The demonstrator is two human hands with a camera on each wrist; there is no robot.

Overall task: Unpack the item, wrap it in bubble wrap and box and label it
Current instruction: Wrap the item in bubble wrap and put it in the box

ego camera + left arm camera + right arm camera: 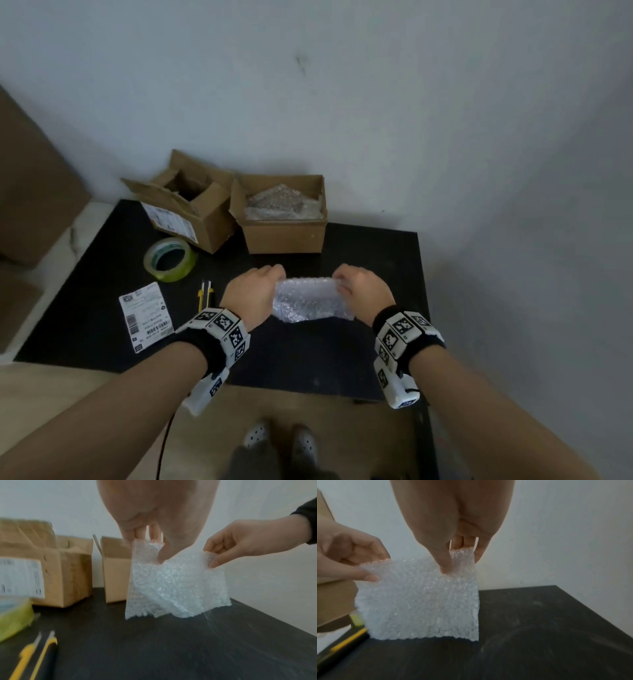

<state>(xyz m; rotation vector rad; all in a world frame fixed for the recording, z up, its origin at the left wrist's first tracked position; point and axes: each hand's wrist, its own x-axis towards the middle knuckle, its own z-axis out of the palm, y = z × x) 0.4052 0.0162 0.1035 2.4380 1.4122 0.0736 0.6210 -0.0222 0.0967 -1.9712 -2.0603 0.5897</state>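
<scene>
From the head view we hold a sheet of bubble wrap (308, 298) above the middle of the black bench (325, 356), our left hand (253, 291) pinching its left top corner and our right hand (363, 291) its right top corner. Beyond the sheet stands an open cardboard box (284, 236) holding crumpled bubble wrap pieces (281, 204); whether anything lies under them we cannot tell. To the left of that box, touching or nearly touching it, a second open box (205, 226) sits tilted with a label on its side, its inside dark and unreadable. Left of the sheet lie a roll of greenish tape (170, 259), a yellow utility knife (204, 296) and a loose shipping label (145, 320). In the left wrist view the grip of our left hand is narrow, thumb and fingers (154, 532) closed on the sheet's upper edge, which hangs with its lower edge just above or touching the bench; the two boxes stand behind it. In the right wrist view our right thumb and fingers (478, 550) pinch the other top corner, and the sheet hangs roughly upright over the bench, with the knife's yellow edge at its lower left.
</scene>
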